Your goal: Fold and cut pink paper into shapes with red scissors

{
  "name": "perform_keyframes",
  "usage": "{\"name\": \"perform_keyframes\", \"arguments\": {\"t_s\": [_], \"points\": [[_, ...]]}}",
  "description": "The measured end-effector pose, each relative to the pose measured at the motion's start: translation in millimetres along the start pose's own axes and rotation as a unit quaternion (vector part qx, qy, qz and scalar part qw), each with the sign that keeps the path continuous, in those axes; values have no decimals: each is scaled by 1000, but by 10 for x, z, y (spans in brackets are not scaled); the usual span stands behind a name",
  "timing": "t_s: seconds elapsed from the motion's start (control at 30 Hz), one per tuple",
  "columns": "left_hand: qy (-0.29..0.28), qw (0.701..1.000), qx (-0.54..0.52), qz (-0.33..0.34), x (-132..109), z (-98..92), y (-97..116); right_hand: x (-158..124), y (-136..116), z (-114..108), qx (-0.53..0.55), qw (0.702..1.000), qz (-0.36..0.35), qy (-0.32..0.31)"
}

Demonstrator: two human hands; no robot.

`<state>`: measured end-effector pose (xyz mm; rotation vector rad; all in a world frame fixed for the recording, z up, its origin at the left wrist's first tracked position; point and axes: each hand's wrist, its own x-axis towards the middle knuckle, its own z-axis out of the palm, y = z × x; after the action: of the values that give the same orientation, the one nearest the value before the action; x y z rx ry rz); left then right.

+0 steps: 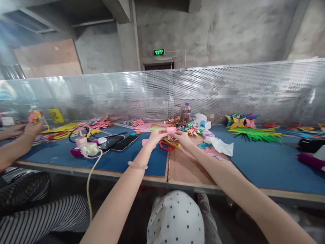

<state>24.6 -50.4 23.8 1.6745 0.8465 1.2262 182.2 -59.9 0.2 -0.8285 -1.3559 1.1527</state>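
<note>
Hands [155, 136] [183, 139] on pink paper [171, 130], bottle [186, 113] beyond

Matt paper slip [171, 130], smooth matt tabletop [264, 166] edged in wood
The perforated divider [114, 91] is shiny metal, the wall [223, 34] looks rough like bare concrete, the bottle [186, 112] glossy clear plastic

In front, I am counting one left hand [156, 136] and one right hand [183, 139], together holding one small pink paper [171, 129]. Beyond, I am finding one purple-capped bottle [186, 112], one yellow container [56, 116] and one glowing green exit sign [159, 52].
</note>
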Motion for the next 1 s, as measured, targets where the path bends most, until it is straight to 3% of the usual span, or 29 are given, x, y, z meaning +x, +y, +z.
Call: {"name": "perform_keyframes", "arguments": {"t_s": [0.53,1.0], "points": [[17,1000,-17,4,39,-10,-71,36,121,1,-29,998,47,-32],[3,1000,-22,5,14,14,-41,25,129,-4,-46,997,15,-62]]}}
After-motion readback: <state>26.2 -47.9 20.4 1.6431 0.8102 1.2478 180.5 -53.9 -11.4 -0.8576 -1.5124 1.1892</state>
